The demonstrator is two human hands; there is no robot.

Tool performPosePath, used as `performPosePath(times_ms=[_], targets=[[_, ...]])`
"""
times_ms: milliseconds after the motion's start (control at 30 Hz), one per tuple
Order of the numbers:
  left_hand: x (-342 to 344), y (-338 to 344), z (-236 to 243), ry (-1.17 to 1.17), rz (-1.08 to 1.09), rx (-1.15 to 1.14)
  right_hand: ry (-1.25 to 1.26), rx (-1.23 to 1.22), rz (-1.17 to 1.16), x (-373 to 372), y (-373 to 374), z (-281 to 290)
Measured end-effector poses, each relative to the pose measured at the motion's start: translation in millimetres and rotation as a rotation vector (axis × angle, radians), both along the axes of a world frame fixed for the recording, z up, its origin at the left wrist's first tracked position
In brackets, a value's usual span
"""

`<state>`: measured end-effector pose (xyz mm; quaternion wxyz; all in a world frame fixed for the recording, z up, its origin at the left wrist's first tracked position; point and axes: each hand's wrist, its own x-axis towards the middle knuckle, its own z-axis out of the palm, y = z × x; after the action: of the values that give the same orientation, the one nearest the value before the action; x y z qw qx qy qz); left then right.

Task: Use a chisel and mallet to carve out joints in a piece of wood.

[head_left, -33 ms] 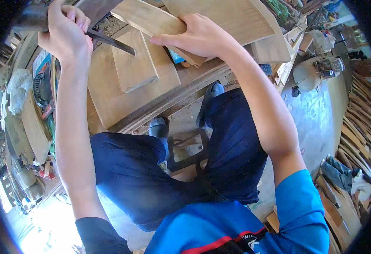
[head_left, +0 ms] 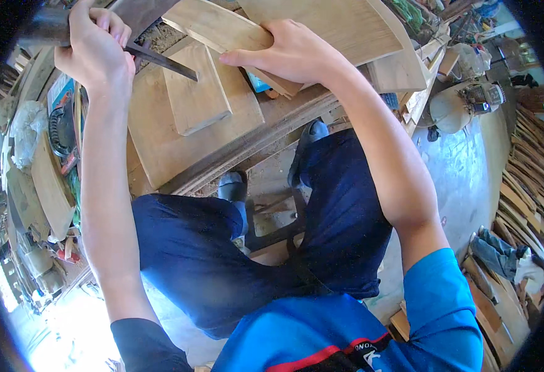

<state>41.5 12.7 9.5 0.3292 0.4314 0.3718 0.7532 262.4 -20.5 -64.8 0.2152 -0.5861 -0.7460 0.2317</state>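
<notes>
My left hand [head_left: 98,49], at upper left, is closed on a narrow dark metal blade tool [head_left: 160,59]; a dark cylindrical object [head_left: 42,28] shows behind that hand. The blade's tip lies over a small thick board [head_left: 200,102], on a wider flat board [head_left: 148,142]. My right hand [head_left: 290,56] grips a long pale wooden plank [head_left: 204,22], thumb along it. A blue object [head_left: 258,84] peeks from beneath that plank.
A curved-edged panel [head_left: 334,31] lies behind my right hand. My legs sit below the bench edge [head_left: 210,161]. Left are clear plastic bags [head_left: 27,130] and tools; right, a tank-like machine [head_left: 449,111] and stacked wood strips [head_left: 526,173].
</notes>
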Motion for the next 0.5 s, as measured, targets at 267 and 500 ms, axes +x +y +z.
performPosePath(times_ms=[267, 500], targets=[[-0.2, 2.7, -0.8, 0.017, 0.056, 0.0, -0.016, -0.043, 0.0, 0.1, 0.9, -0.2], [-2.7, 3.0, -2.1, 0.01, 0.021, 0.005, -0.024, -0.051, 0.004, 0.7, 0.3, 0.2]])
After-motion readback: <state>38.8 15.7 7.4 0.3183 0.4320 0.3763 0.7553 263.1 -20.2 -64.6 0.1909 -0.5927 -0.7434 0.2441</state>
